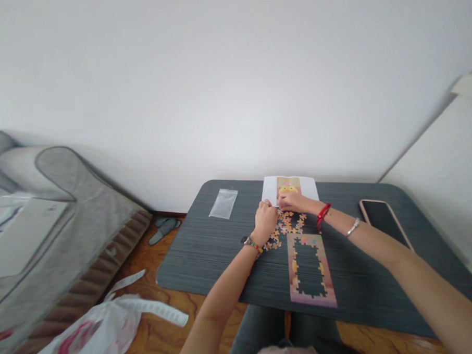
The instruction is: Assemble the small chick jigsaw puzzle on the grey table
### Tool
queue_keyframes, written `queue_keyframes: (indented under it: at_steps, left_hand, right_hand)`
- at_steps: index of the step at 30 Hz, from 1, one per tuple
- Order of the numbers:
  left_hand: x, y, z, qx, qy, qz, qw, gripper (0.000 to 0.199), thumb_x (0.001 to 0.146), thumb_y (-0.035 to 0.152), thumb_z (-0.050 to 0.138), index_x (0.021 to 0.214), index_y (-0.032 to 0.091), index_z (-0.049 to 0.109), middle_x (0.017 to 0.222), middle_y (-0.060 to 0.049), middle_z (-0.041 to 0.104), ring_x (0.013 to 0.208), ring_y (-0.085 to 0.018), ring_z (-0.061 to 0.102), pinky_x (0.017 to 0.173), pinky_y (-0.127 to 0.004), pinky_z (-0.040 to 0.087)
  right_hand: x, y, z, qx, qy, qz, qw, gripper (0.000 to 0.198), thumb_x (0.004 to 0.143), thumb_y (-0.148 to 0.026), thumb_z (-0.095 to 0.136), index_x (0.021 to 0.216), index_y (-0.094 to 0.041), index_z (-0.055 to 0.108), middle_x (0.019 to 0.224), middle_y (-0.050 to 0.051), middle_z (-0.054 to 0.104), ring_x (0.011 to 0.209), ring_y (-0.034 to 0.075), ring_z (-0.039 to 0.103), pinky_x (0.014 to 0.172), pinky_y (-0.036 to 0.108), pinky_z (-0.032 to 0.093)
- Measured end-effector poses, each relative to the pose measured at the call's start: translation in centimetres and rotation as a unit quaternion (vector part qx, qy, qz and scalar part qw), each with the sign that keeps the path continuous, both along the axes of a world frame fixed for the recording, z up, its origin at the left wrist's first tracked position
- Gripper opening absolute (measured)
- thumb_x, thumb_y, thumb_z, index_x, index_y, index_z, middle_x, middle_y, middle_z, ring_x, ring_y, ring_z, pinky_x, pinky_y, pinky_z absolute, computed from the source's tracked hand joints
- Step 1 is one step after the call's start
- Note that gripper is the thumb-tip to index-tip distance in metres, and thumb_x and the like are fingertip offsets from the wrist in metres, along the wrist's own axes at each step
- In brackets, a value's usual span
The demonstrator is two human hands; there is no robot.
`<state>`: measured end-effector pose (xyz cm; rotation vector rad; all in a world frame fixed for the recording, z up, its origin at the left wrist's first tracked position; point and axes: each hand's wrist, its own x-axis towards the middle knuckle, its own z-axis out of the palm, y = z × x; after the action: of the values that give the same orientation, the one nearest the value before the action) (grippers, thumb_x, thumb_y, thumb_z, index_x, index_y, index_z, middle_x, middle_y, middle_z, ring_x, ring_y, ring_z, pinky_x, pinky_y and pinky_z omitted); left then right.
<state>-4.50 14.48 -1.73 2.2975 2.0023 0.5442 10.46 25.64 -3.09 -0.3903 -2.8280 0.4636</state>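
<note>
My left hand (265, 218), its fingers curled closed, rests at the left edge of a pile of loose jigsaw puzzle pieces (288, 224). My right hand (294, 201) reaches over the bottom of a white sheet (309, 186), fingers pinched together just above the pile. What either hand holds is too small or hidden to make out. On the sheet is a printed picture (288, 186) with a yellow figure, partly covered by my right hand. Nearer to me lies the puzzle frame (314, 301), with a few pieces along its inner edge and the dark table showing through its middle.
The dark table (208, 251) stands against a white wall. A clear plastic bag (223, 204) lies at its left, a phone (384, 220) at its right. A grey sofa (76, 205), slippers (164, 229) and a white plastic bag (109, 328) are to the left.
</note>
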Motion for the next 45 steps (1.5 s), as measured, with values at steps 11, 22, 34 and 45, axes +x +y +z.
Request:
queue_keyframes:
  at_steps: [11, 22, 34, 45]
  left_hand:
    - [-0.4, 0.1, 1.0, 0.029, 0.018, -0.038, 0.999, 0.018, 0.083, 0.015, 0.049, 0.072, 0.014, 0.064, 0.079, -0.007, 0.049, 0.082, -0.02, 0.044, 0.078, -0.035, 0.042]
    - [0.4, -2.2, 5.9, 0.177, -0.057, -0.112, 0.976, 0.016, 0.087, 0.023, 0.046, 0.085, 0.018, 0.061, 0.084, -0.005, 0.044, 0.085, -0.019, 0.042, 0.079, -0.033, 0.041]
    - [2.4, -5.0, 3.4, 0.163, -0.145, -0.122, 0.968, 0.013, 0.086, 0.022, 0.049, 0.086, 0.019, 0.062, 0.086, -0.004, 0.046, 0.086, -0.017, 0.044, 0.078, -0.031, 0.042]
    - [2.3, -5.8, 2.1, 0.185, -0.171, -0.085, 0.964, 0.014, 0.085, 0.025, 0.05, 0.086, 0.021, 0.063, 0.083, -0.004, 0.046, 0.084, -0.017, 0.044, 0.075, -0.031, 0.041]
  right_hand:
    - [0.6, -1.4, 0.7, 0.034, 0.041, -0.036, 0.998, 0.023, 0.089, -0.025, 0.043, 0.08, -0.014, 0.061, 0.086, 0.01, 0.057, 0.082, 0.019, 0.051, 0.075, 0.036, 0.043]
    - [4.4, -7.7, 7.3, 0.074, 0.15, -0.173, 0.971, 0.034, 0.092, -0.039, 0.033, 0.083, -0.019, 0.059, 0.082, 0.008, 0.056, 0.082, 0.02, 0.051, 0.074, 0.033, 0.041]
    - [6.1, -13.1, 5.0, 0.064, 0.18, -0.26, 0.946, 0.027, 0.091, -0.035, 0.038, 0.081, -0.021, 0.058, 0.077, 0.006, 0.054, 0.077, 0.019, 0.05, 0.07, 0.033, 0.041]
    - [5.8, -14.0, 4.6, 0.055, 0.226, -0.26, 0.937, 0.022, 0.088, -0.036, 0.045, 0.089, -0.022, 0.062, 0.078, 0.005, 0.055, 0.076, 0.019, 0.054, 0.07, 0.033, 0.045]
